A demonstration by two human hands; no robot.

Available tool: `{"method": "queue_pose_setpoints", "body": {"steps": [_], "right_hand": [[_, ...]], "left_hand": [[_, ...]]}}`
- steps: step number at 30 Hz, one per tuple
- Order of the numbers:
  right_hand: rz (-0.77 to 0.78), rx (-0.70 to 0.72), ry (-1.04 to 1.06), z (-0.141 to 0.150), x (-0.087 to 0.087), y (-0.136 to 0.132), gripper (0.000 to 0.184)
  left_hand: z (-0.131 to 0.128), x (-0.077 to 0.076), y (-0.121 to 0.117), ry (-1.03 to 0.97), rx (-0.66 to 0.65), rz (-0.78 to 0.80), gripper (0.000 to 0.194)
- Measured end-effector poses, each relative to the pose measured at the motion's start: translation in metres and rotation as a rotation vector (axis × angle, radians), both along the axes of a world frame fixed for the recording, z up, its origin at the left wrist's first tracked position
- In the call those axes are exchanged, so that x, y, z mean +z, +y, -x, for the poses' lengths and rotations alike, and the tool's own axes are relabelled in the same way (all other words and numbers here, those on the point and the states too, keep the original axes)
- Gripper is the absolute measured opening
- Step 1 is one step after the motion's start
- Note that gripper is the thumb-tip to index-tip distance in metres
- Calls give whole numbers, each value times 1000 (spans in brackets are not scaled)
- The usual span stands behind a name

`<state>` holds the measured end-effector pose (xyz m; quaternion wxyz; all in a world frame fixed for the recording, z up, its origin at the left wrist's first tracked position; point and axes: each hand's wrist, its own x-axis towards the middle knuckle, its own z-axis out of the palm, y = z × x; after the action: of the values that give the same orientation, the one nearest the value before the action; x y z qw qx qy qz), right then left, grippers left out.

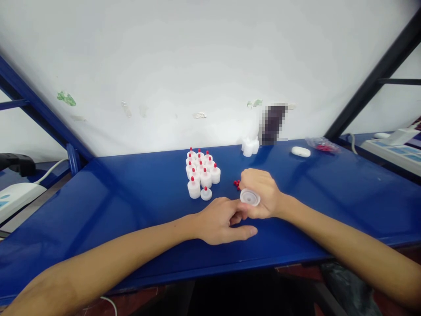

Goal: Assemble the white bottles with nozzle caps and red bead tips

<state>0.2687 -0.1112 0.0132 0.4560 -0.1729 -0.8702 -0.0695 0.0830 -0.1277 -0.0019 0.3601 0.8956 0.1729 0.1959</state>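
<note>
My right hand (259,193) is closed around a white plastic bottle cap (250,198), its hollow underside turned toward me. My left hand (220,221) reaches in from the left, fingertips meeting the right hand beside the cap. Its thumb stretches out apart from the curled fingers, and nothing shows in its grasp. Small red tip caps (237,184) lie just behind my right hand, partly hidden by it. To the left, a nozzle cap with a red tip (206,194) sits loose in front of several white bottles (200,171) with red tips, grouped upright.
Several white bottles without red tips (250,147) stand by the wall. Farther right are a white earbud-style case (301,152) and a clear bag with red pieces (324,145). Blue frame posts (42,109) flank the blue table (131,193). Power strips (19,195) lie beyond both sides.
</note>
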Motion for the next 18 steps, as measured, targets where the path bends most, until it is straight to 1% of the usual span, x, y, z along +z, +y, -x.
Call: {"method": "queue_pose_setpoints", "body": {"steps": [2,4,6,9,13,18], "right_hand": [[83,-30,45,-2,5,-1,27],[129,-89,53,-3,11,-3,21],[144,-124,40,-3,14,-4,18],[165,-135,27,0,12,-5,25],[180,-140,39,4,4,-3,26],[90,-165,47,7,0,-4,23]], "left_hand": [[-1,2,-1,70,-49,-74,44],[-2,3,-3,156,-98,-186,52],[-3,3,-4,230,-88,-302,58],[-4,1,-6,258,-47,-418,55],[-4,-2,-6,253,-40,-478,50],[-3,-4,-6,218,-53,-489,46]]}}
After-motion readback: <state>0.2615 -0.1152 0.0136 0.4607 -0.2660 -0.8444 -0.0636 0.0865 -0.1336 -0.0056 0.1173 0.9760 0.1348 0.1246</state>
